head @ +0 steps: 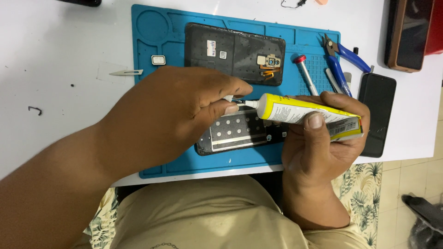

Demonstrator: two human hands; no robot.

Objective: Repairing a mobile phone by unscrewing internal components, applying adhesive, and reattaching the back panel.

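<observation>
The right hand grips a yellow glue tube, its white nozzle pointing left. The left hand pinches that nozzle tip between thumb and forefinger, possibly on a small cap, though the fingers hide it. Both hands hover over an opened phone frame lying on a blue mat on the white desk. Farther up the mat lies a black back cover, with a screwdriver beside it. Blue cutters and a dark phone lie to the right, and a blade to the left.
</observation>
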